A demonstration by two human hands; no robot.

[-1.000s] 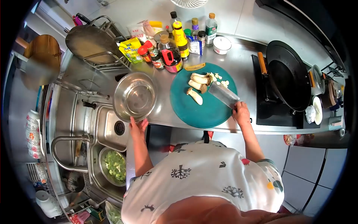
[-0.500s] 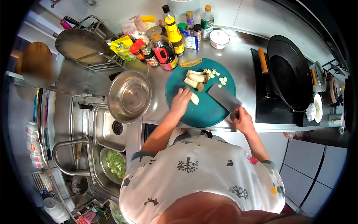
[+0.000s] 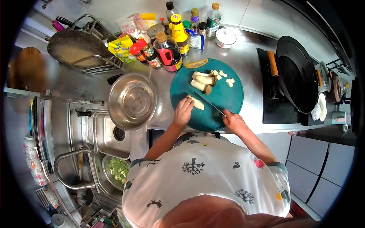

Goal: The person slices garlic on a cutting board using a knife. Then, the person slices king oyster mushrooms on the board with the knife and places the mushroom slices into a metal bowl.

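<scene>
My left hand (image 3: 183, 111) is closed on a pale king oyster mushroom (image 3: 197, 103), pressing it against the round green cutting board (image 3: 232, 99). The kitchen knife (image 3: 212, 105), a broad cleaver, is gripped in my right hand (image 3: 234, 122). Its blade is upright, seen nearly edge-on, with the tip close beside the mushroom. More king oyster mushrooms (image 3: 202, 80) lie grouped further back on the board. Next to them are several garlic pieces (image 3: 230, 81), pale and cut small.
A steel bowl (image 3: 133, 102) stands left of the board, near the sink (image 3: 99, 136) where chopped greens (image 3: 118, 169) sit in a basin. Sauce bottles (image 3: 178, 35) and a white tub (image 3: 226, 37) line the back. To the right, a black wok (image 3: 294, 81) rests on the stove.
My right hand has brought the cleaver leftward to the mushroom, turning the blade from flat to on edge. My left hand still holds the mushroom.
</scene>
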